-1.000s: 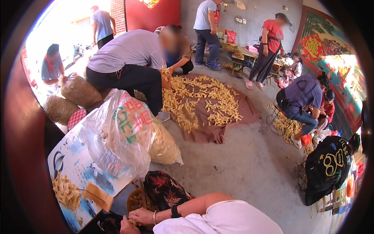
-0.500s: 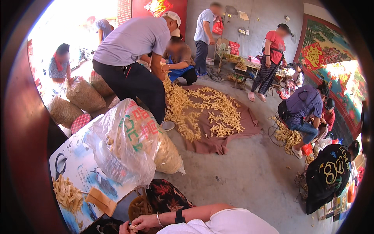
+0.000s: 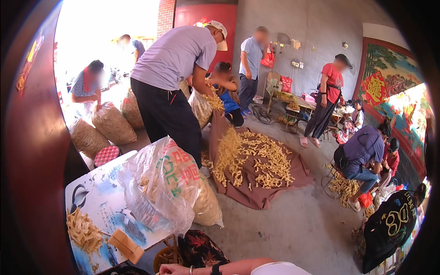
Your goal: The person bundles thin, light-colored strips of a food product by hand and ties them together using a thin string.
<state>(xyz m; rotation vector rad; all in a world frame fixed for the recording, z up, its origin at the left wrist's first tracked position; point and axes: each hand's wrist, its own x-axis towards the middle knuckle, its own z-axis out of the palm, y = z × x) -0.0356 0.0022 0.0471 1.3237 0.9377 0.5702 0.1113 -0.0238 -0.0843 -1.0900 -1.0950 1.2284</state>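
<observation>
My right hand (image 3: 173, 269) shows only partly at the bottom edge, with a pale bracelet and a black wristband on the forearm; its fingers are cut off. My left hand is out of the picture. Just beyond the right hand stands a yellowish container (image 3: 166, 257), partly hidden, beside a dark cloth with red leaf shapes (image 3: 201, 250). To the left, a paint-splashed white tabletop (image 3: 103, 197) carries a heap of pale yellow strips (image 3: 83, 231), a flat tan wooden piece (image 3: 126, 245) and dark scissor-like handles (image 3: 79, 197).
A large clear plastic bag (image 3: 158, 188) leans over the table's right side. Beyond it, a person in a grey shirt (image 3: 176, 57) bends over yellow pieces spread on a brown cloth (image 3: 256, 199). Full sacks (image 3: 112, 123) stand left; several people sit or stand right.
The view has shifted, so my hands sit lower and the left has left the picture. The bending person now holds a sack, and yellow pieces tumble onto the cloth, whose near-left edge is lifted.
</observation>
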